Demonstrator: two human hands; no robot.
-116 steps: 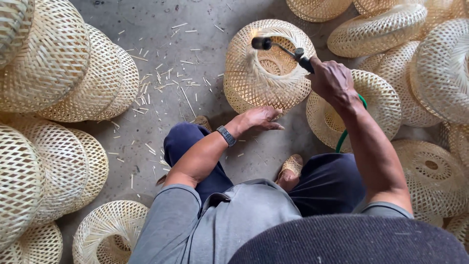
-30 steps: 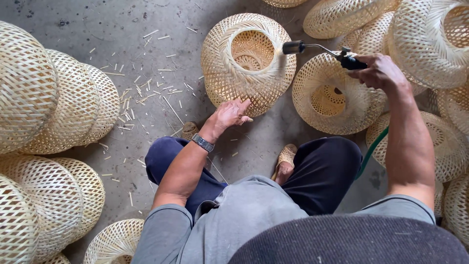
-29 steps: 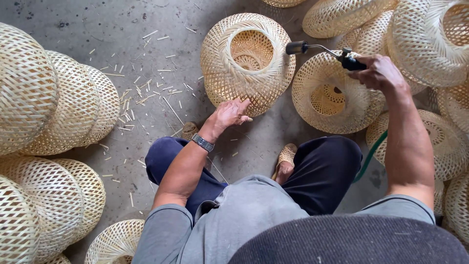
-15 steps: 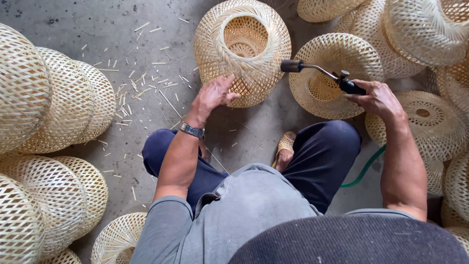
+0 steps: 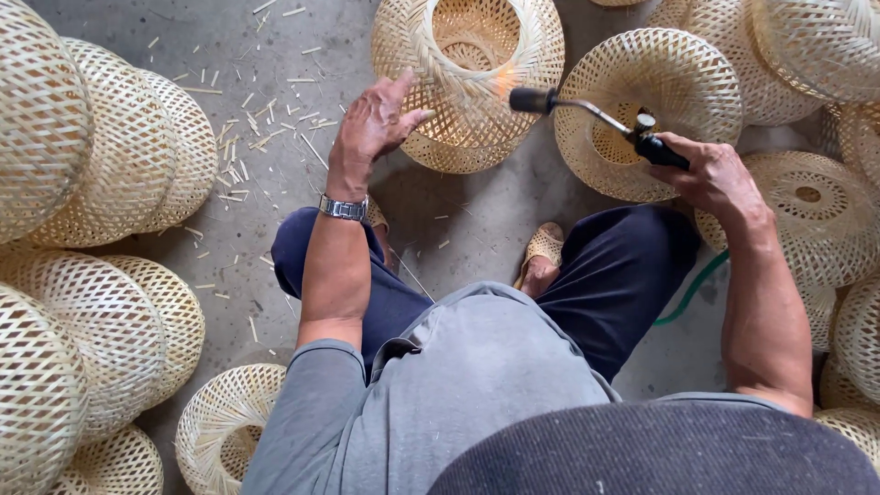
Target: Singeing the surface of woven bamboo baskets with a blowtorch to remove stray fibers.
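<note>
A woven bamboo lampshade (image 5: 467,82) stands on the concrete floor in front of me, its open mouth turned up. My left hand (image 5: 371,124) rests against its left side, fingers spread, a metal watch on the wrist. My right hand (image 5: 710,174) grips the black handle of a gas torch (image 5: 587,110). The torch's nozzle points at the right side of the shade, where the weave glows orange. A green hose (image 5: 692,293) runs back past my right knee.
Woven bamboo shades are piled at the left (image 5: 101,165), lower left (image 5: 82,367) and right (image 5: 807,211), with one just behind the torch (image 5: 660,92). Bamboo slivers (image 5: 247,137) litter the floor. My sandalled foot (image 5: 543,252) sits between my knees.
The lampshade has come closer and its mouth now faces up. My left hand has slid to its left side, and the torch nozzle has swung left onto the shade's right wall.
</note>
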